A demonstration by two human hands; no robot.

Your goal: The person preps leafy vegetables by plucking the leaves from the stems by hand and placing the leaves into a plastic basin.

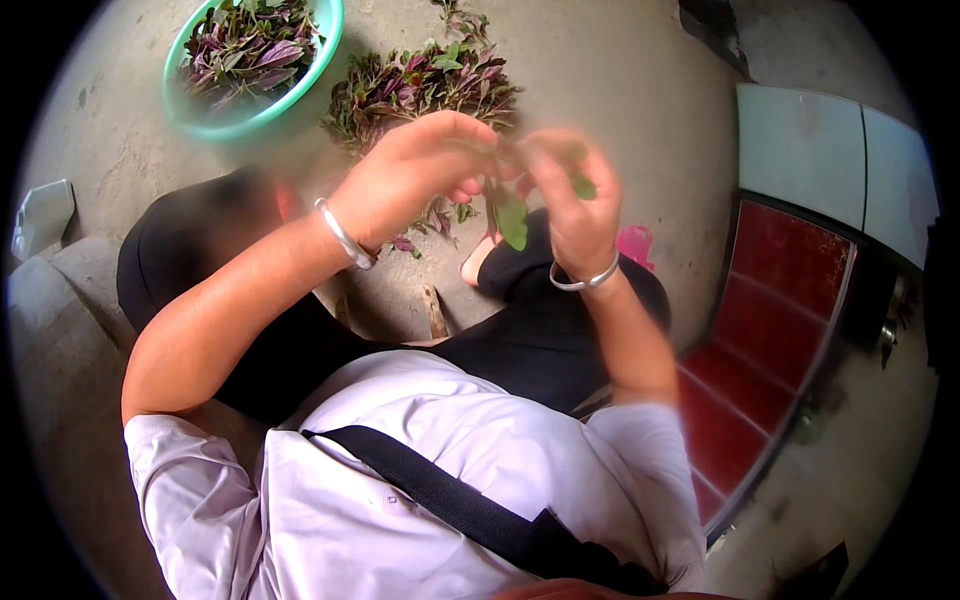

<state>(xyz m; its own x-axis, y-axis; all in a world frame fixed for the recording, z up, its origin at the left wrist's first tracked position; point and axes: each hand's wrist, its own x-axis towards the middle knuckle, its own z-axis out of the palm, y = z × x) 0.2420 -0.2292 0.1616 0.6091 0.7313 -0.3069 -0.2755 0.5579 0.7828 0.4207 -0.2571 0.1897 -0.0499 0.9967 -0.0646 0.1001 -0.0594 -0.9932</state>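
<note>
In front of my chest, my left hand [425,165] and my right hand [578,200] meet with fingers pinched together. Between them is a leafy green sprig [512,222], one broad leaf hanging below the fingers. Another bit of leaf shows among the right fingers. Motion blurs the fingertips, so the stem itself is hard to make out. Beyond the hands, a pile of purple-green leafy vegetable [425,88] lies on the floor. A mint-green plastic basin [334,45] to its left holds more such leaves [250,55].
Loose leaf scraps [403,244] lie on the concrete floor near my feet. A wooden piece [434,311] is between my legs. Right of me stand red tiles [770,320] under pale panels [800,145]. A pink object [636,246] sits beside my right knee.
</note>
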